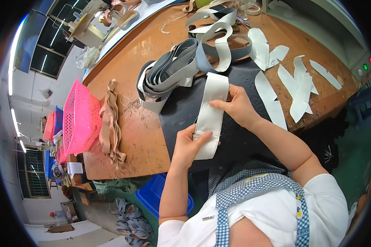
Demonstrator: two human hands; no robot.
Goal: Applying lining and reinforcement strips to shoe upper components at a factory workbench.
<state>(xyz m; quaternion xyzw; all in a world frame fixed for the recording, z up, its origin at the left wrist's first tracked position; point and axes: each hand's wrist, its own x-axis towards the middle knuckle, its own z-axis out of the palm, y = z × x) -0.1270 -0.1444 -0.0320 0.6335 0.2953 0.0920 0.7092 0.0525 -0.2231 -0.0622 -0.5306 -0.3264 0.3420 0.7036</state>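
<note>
Here, the left hand is pinching the white strip near its closer end, the right hand farther along, the strip pointing lengthwise forward.

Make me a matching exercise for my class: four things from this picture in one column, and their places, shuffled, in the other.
1. white strip
2. pink basket
3. black sheet
4. blue bin

A. lower than the wooden tabletop
B. held by the left hand and right hand
C. left of the tan strips
D. lying on the wooden tabletop

Pairs: 1-B, 2-C, 3-D, 4-A
</note>
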